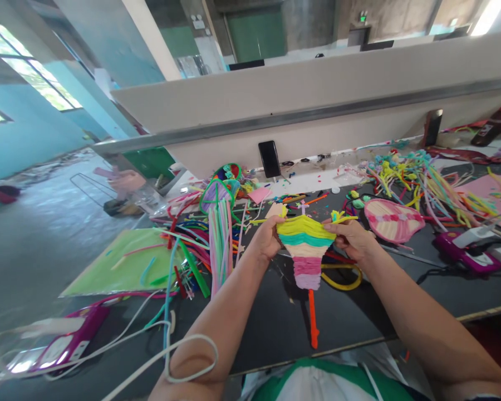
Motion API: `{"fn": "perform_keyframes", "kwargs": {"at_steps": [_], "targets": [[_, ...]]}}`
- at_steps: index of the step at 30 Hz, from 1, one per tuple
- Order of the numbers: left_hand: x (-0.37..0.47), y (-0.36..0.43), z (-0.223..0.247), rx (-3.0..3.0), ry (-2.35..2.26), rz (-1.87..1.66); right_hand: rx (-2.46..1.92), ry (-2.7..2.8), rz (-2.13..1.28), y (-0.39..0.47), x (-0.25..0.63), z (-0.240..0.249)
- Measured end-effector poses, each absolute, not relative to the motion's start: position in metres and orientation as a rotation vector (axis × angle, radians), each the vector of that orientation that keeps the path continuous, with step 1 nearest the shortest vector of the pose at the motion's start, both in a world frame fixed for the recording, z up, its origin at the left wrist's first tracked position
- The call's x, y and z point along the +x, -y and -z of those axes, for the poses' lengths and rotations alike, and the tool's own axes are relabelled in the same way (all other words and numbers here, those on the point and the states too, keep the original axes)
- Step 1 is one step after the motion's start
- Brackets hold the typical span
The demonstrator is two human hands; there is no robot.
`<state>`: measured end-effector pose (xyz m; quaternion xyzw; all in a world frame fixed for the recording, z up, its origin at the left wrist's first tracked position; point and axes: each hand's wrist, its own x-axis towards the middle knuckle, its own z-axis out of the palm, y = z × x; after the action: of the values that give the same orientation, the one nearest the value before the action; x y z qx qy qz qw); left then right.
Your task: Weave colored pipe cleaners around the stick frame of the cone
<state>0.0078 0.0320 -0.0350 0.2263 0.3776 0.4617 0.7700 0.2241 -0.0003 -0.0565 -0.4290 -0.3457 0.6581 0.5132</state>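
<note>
Between my two hands is a flat pipe-cleaner craft piece (308,240), striped yellow, teal, cream, pink and lilac. It is broad at the far end and narrows toward me, with an orange stem (313,320) at the bottom. My left hand (270,238) pinches its upper left corner, and my right hand (350,236) pinches the upper right one. Yellow pipe-cleaner ends stick out past both hands. Just beyond my right forearm lies a pink and cream leaf-shaped piece (393,221). A loop of yellow pipe cleaner (361,277) rests below my right hand.
Bundled pastel pipe cleaners (220,239) lie left of my arms, beside a green sheet (123,264). A phone (269,159) leans on the partition (217,147). Purple devices sit left (69,337) and right (463,253). A white cable (150,348) crosses near my left arm.
</note>
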Motion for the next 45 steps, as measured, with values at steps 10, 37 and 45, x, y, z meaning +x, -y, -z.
{"fn": "perform_keyframes", "kwargs": {"at_steps": [10, 37, 45], "targets": [[0.008, -0.039, 0.052, 0.482, -0.859, -0.999, -1.065, 0.868, -1.518, -0.001, 0.224, 0.06], [0.012, 0.0, -0.01, 2.251, -1.192, -1.119, -0.998, 1.017, -1.504, 0.013, 0.212, 0.047], [0.025, 0.018, -0.012, 2.479, -1.144, -1.024, -0.952, 1.046, -1.554, 0.015, 0.212, 0.051]]}}
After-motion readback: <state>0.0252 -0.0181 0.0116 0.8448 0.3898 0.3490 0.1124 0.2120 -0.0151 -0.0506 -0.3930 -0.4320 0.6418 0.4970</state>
